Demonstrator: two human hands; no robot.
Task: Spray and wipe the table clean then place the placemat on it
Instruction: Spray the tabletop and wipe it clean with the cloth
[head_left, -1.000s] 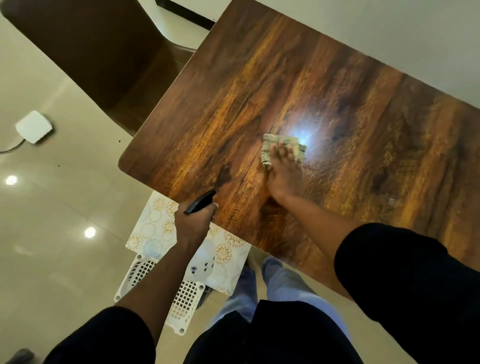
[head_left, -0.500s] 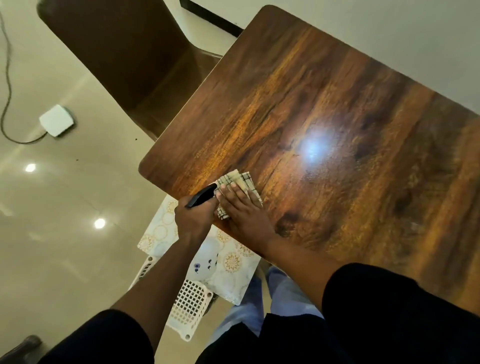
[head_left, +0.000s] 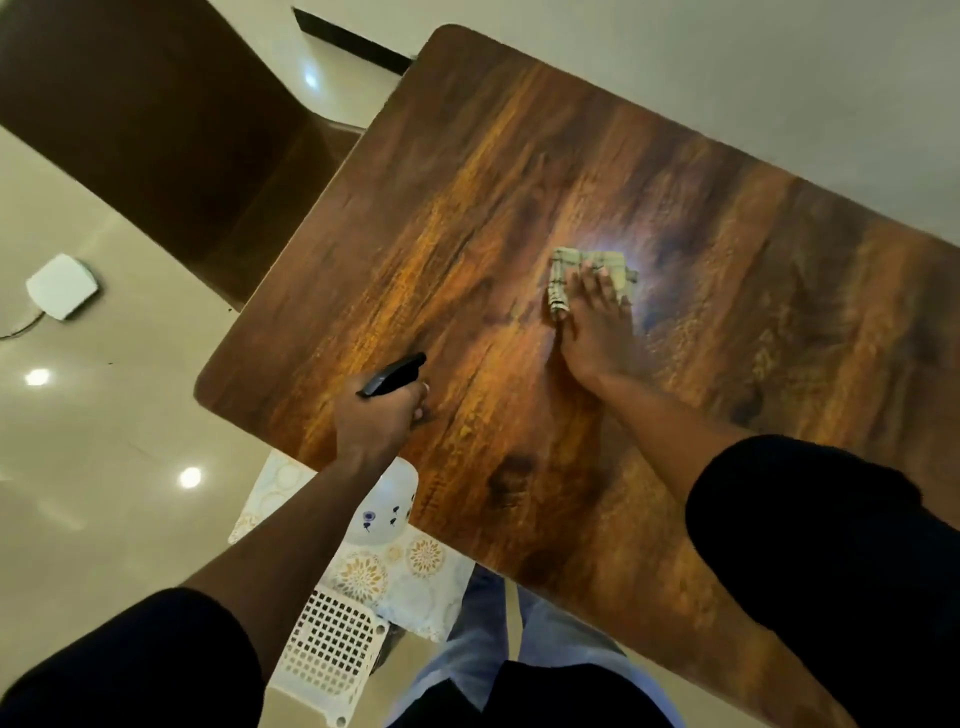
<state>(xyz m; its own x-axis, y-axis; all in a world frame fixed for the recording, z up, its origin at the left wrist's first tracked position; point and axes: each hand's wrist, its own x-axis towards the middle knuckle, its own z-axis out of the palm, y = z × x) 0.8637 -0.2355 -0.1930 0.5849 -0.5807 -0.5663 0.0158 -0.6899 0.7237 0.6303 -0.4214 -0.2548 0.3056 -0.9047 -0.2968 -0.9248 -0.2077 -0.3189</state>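
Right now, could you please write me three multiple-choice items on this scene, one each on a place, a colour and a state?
1. Where does the placemat lie?
A. on the table
B. on the white basket below the table's near edge
C. on the chair

2. What colour is the spray bottle's nozzle?
A. black
B. red
C. white

3. What does the right hand do?
A. hangs idle
B. grips the bottle
C. presses the checked cloth flat on the table

Answers: 1 B, it drapes the lattice basket; 2 A, dark above the left hand; 3 C, straight fingers on cloth.
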